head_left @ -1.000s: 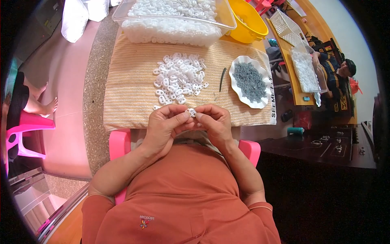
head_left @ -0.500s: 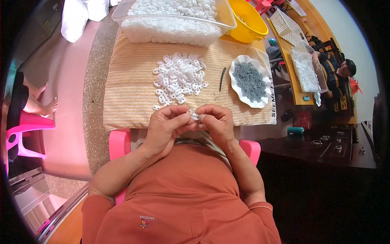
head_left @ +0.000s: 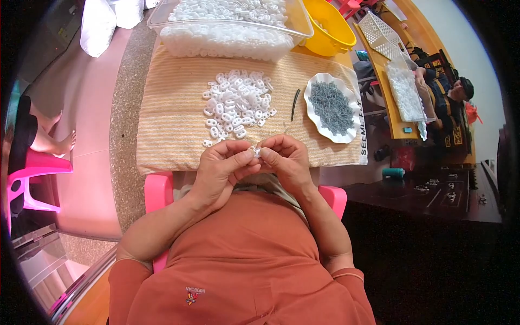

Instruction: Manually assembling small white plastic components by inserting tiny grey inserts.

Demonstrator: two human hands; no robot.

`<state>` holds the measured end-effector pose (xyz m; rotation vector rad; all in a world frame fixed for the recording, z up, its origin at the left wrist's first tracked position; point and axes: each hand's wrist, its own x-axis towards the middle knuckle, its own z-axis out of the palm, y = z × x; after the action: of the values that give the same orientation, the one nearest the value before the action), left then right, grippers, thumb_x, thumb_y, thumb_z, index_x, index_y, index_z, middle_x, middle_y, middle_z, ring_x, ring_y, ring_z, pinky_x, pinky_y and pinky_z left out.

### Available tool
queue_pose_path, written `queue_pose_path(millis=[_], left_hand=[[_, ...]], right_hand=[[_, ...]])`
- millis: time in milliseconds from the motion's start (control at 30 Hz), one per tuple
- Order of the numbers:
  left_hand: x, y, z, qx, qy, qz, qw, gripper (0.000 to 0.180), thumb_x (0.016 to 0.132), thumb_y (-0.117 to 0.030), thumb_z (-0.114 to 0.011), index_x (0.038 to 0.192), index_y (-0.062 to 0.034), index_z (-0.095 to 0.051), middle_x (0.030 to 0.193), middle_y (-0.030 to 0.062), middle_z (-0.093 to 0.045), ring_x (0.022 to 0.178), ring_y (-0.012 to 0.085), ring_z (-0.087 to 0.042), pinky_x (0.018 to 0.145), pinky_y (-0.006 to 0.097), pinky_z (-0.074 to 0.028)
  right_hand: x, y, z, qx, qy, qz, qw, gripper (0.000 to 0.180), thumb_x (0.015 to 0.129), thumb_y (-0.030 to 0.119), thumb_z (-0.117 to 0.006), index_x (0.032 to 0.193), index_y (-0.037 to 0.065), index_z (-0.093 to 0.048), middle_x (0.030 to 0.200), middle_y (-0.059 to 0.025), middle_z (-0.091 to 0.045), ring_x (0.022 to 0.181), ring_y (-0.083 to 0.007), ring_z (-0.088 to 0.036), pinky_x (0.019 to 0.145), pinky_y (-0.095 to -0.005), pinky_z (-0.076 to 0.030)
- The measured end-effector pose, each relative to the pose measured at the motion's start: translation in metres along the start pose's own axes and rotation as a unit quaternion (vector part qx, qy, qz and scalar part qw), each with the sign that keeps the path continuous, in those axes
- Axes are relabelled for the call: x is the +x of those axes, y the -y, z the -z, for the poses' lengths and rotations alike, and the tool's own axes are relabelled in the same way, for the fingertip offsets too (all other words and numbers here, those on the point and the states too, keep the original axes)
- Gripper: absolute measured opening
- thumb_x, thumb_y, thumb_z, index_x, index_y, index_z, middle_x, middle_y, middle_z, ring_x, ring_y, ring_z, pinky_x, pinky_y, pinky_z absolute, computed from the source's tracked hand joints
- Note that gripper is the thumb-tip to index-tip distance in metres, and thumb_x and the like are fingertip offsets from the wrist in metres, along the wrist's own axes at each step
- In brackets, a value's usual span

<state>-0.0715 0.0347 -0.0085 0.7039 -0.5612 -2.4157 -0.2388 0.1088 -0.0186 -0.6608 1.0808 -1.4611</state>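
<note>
My left hand (head_left: 228, 161) and my right hand (head_left: 284, 158) meet just over the near edge of the table. Between their thumbs and fingertips they pinch a small white plastic piece (head_left: 257, 153), mostly covered by the fingers. Beyond them lies a loose pile of white oval plastic pieces with two holes (head_left: 238, 103). To its right is a thin dark rod (head_left: 295, 105), slightly bent. A white scalloped dish (head_left: 314, 117) holds a heap of small grey metal springs or pins (head_left: 331, 107), too small to tell which.
A clear plastic bin (head_left: 227, 28) full of white pieces stands at the far edge, beside a yellow basin (head_left: 327, 32). A striped cloth (head_left: 168, 119) covers the table. At right, a person (head_left: 447, 89) sits by another table with a tub of white pieces (head_left: 403, 92).
My right fingers have shifted slightly left and up, closer to my left fingertips, covering more of the white piece. My left hand stays almost in place.
</note>
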Motion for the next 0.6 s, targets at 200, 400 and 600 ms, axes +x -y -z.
queue_pose_path(millis=[200, 400, 600], left_hand=[[0.0007, 0.0007, 0.0008, 0.005, 0.000, -0.003, 1.000, 0.014, 0.087, -0.003, -0.063, 0.101, -0.0025, -0.061, 0.089, 0.0080, -0.066, 0.079, 0.0154, -0.066, 0.074, 0.029, -0.059], [0.0001, -0.0008, -0.0004, 0.005, -0.001, -0.003, 1.000, 0.014, 0.087, -0.003, -0.064, 0.100, -0.0023, -0.061, 0.089, 0.0080, -0.066, 0.079, 0.0151, -0.066, 0.074, 0.029, -0.059], [0.0004, 0.0007, 0.0004, -0.001, 0.006, 0.004, 1.000, 0.014, 0.086, -0.002, -0.064, 0.100, -0.0025, -0.062, 0.090, 0.0082, -0.066, 0.079, 0.0153, -0.066, 0.074, 0.029, -0.059]], right_hand=[[-0.0021, 0.0036, -0.0039, 0.008, -0.021, -0.024, 0.999, 0.016, 0.086, 0.001, -0.064, 0.101, -0.004, -0.063, 0.094, -0.0127, -0.068, 0.081, -0.0174, -0.067, 0.070, -0.0303, -0.059], [-0.0027, 0.0011, -0.0031, 0.030, -0.014, -0.030, 0.999, 0.022, 0.085, 0.001, -0.065, 0.106, -0.004, -0.063, 0.098, -0.0149, -0.067, 0.085, -0.0204, -0.068, 0.074, -0.0332, -0.059], [-0.0012, 0.0027, -0.0055, 0.021, -0.003, -0.009, 1.000, 0.022, 0.086, 0.002, -0.065, 0.107, -0.004, -0.063, 0.098, -0.0138, -0.068, 0.085, -0.0181, -0.067, 0.073, -0.0295, -0.058]])
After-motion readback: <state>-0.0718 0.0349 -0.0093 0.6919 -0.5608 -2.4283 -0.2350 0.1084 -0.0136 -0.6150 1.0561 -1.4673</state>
